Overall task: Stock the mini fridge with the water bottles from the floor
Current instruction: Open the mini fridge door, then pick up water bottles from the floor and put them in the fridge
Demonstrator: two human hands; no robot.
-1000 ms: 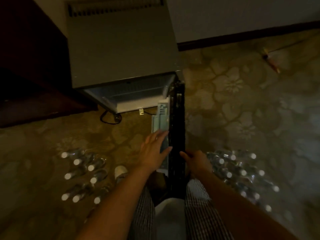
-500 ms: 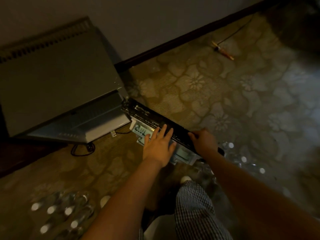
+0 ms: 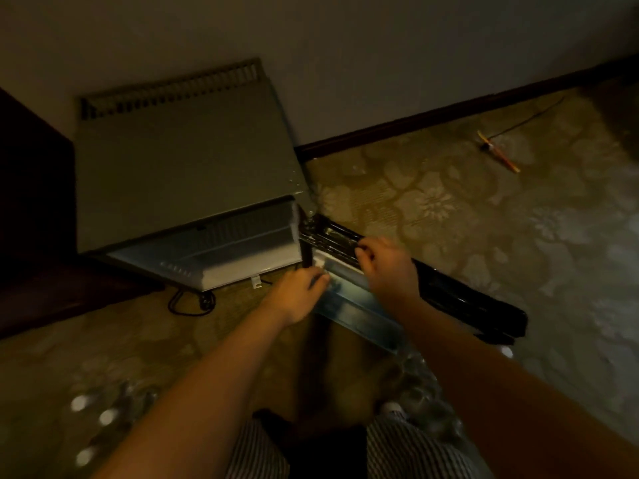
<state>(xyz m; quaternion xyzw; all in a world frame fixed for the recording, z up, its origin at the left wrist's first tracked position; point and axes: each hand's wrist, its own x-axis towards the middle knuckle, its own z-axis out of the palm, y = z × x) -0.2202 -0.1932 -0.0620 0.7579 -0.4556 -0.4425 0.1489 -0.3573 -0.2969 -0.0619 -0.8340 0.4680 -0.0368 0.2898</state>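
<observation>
Two bare hands work at the open door (image 3: 460, 299) of a grey mini fridge (image 3: 183, 174), which now stands swung wide to the right across the patterned carpet (image 3: 449, 202); a second earlier it pointed straight back at the person, edge-on between the knees. The right hand (image 3: 387, 264) has slid from the door's outer end up toward the hinge, its fingers curled over the dark top edge. The left hand (image 3: 297, 292), fingers pressed together, reaches down to the pale inner shelf (image 3: 359, 305) of the door; whether it pinches anything cannot be told in the dim light. With the door wide, the cabinet mouth is clear for loading, and that appears to have been the point of the move.

No bottle has gone in yet, by the look of it. The part of the fridge interior (image 3: 221, 250) that shows is bare, pale and ribbed, and the door shelf shows no bottle either. The water bottles wait on the floor in two groups: white caps (image 3: 93, 416) glint at lower left, and a blurred cluster (image 3: 422, 385) lies beside the person's right knee, below the door. A thin cable (image 3: 190, 302) coils under the fridge's front edge.
</observation>
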